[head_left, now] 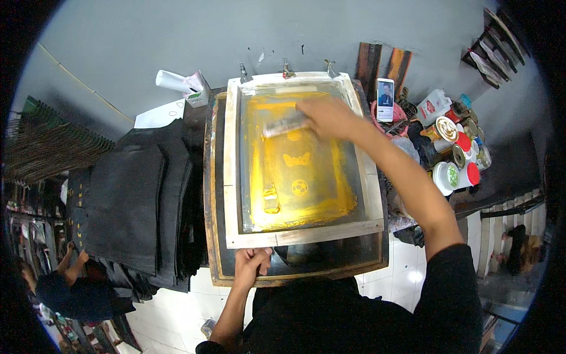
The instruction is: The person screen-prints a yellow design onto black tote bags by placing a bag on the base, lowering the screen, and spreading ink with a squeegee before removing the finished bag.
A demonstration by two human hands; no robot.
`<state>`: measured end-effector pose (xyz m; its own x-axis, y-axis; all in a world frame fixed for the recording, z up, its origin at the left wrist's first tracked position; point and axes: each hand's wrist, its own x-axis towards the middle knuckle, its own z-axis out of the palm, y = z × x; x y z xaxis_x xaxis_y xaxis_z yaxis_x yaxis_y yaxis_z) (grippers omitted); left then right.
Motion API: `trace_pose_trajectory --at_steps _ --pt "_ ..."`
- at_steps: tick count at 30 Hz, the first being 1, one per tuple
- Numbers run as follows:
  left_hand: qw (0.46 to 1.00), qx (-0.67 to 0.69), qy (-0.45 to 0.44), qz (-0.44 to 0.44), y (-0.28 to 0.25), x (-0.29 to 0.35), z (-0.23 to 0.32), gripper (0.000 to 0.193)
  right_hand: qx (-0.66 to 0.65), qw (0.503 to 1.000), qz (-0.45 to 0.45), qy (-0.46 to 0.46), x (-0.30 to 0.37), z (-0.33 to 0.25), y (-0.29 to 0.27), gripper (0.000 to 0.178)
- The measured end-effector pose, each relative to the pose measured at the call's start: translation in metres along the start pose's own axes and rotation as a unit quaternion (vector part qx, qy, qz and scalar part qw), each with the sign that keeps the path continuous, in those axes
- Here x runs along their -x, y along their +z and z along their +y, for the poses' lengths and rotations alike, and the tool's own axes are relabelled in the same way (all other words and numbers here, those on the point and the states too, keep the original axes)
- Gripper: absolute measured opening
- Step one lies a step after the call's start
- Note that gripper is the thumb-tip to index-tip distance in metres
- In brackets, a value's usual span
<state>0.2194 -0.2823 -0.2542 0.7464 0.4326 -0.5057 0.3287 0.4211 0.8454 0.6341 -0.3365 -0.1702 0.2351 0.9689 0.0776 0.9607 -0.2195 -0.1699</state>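
Observation:
A white-framed printing screen [232, 147] lies over a dark, wood-edged board [213, 259]. Its mesh is smeared with yellow ink [348, 197], and small figures such as a ball show in the middle. My right hand [327, 118] reaches across the upper half, closed on a pale squeegee [286, 126]; both are blurred by motion. A thick yellow ink patch [271, 200] sits at the lower left of the mesh. Just below the frame's near bar, my left hand [252, 265] has its fingers curled at the board's front part. What is in them, if anything, I cannot make out.
Metal clamps [287, 68] stand along the screen's far bar. A stack of black fabric pieces [127, 200] is at the left. On the right are a phone [385, 100], a white jug [433, 105] and several ink tubs [446, 175]. Another person [76, 289] is at lower left.

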Motion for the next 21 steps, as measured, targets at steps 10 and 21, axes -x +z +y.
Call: trace_pose_trajectory --at_steps 10,21 --pt "0.972 0.154 -0.161 -0.078 -0.012 0.007 0.027 0.033 0.021 0.997 -0.008 0.078 -0.066 0.021 -0.009 0.043" --pt "0.744 -0.453 0.485 0.076 0.047 -0.163 0.199 0.031 0.055 0.994 0.070 0.069 -0.011 -0.029 0.022 0.035"
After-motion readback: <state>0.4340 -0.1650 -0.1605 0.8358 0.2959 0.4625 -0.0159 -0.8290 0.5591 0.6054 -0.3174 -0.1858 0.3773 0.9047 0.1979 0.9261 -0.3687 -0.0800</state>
